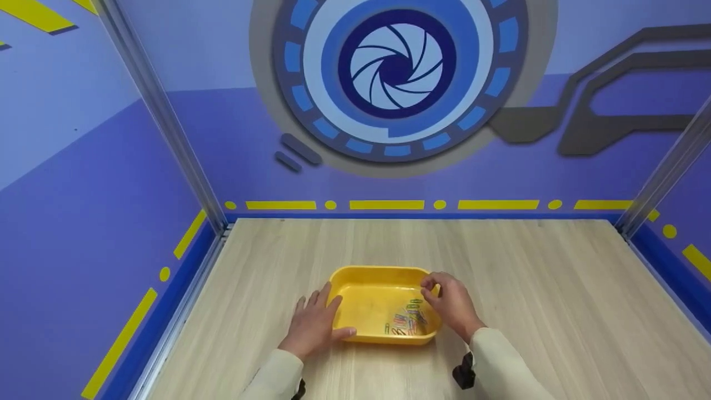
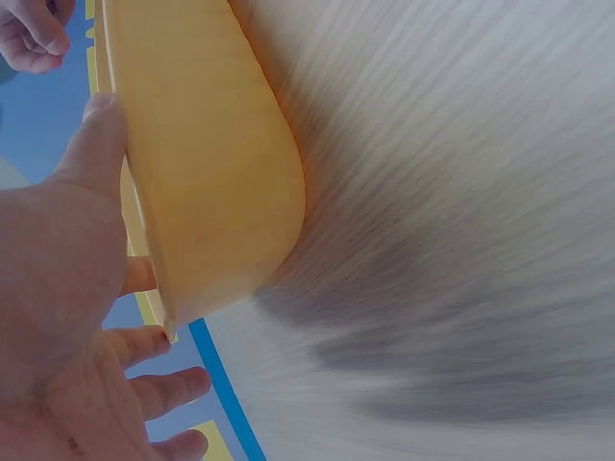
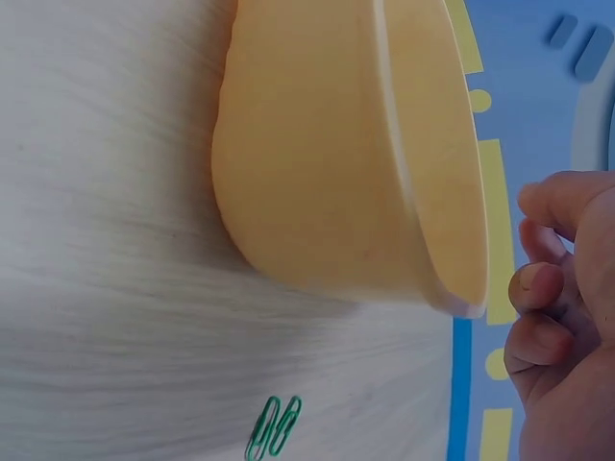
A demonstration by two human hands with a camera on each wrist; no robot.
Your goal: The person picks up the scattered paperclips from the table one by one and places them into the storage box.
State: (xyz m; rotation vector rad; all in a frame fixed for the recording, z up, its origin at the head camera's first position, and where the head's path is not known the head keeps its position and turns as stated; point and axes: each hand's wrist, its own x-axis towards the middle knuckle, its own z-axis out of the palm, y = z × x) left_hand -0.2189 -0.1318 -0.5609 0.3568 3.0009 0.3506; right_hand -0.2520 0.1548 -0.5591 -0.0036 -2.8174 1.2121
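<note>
A yellow plastic tray (image 1: pixel 364 303) stands on the wooden table, with several colourful paper clips (image 1: pixel 408 321) heaped in its near right part. My left hand (image 1: pixel 312 326) rests at the tray's near left corner. Its thumb lies on the near rim, one finger reaches inside over the left rim, and the other fingers spread straight outside. Over the right rim hovers my right hand (image 1: pixel 452 303), fingers loosely curled, with nothing visible between them. Two green paper clips (image 3: pixel 274 427) lie on the table outside the tray in the right wrist view; they do not show in the head view.
The light wooden table (image 1: pixel 266 261) surrounds the tray. Behind it rises a blue printed wall (image 1: pixel 222 144), with side walls and metal corner posts (image 1: pixel 166 116) at left and right. A black wrist device (image 1: pixel 464 372) sits by the right sleeve.
</note>
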